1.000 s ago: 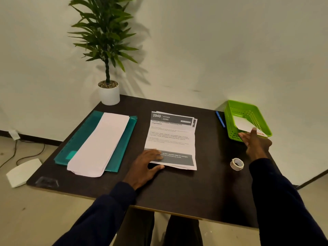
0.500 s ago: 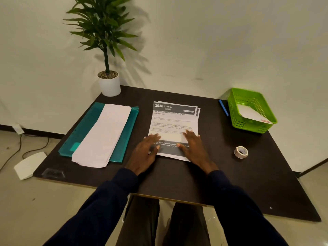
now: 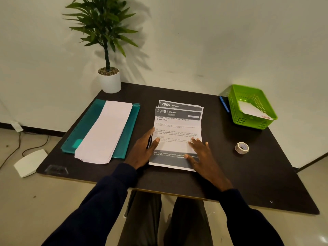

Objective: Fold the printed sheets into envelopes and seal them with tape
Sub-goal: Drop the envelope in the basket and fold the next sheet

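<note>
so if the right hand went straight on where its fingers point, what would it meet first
Only paper: the right hand lies flat on the top sheet, fingers aimed at its far edge. Past that comes the sheet headed 2666, then seemingly bare table.

At centre of table (image 3: 230, 174): printed sheets (image 3: 178, 128), stacked. To left: folder (image 3: 85, 128), paper stack (image 3: 106, 132) on top. Behind folder, at far corner: potted plant (image 3: 109, 80). To right: tape roll (image 3: 242, 147); behind it, basket (image 3: 237, 119) holding a paper (image 3: 252, 110), pen (image 3: 224, 104) just beside its left wall.
</note>
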